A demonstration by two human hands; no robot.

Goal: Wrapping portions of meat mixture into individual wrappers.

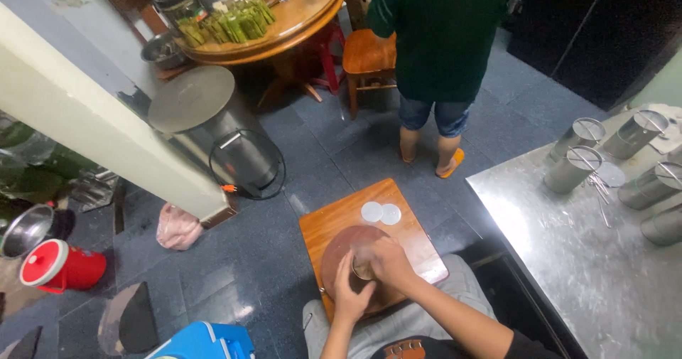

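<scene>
My left hand (350, 293) and my right hand (389, 261) are cupped together around a small metal cylinder (362, 268), which stands on a round brown board (339, 251). That board lies on a square wooden stool top (323, 220) in front of my knees. Two thin white discs (381, 212) lie side by side on the stool's far edge, apart from my hands. What is inside the cylinder is hidden by my fingers.
A steel counter (561, 259) at the right carries several metal cylinders with lids (575, 167). A person in a green shirt (440, 32) stands by a wooden chair (368, 57) and a round table (284, 25) stacked with green wrapped bundles (227, 23). A big steel pot (213, 128), a red jug (60, 266) and a blue box (206, 341) stand at the left.
</scene>
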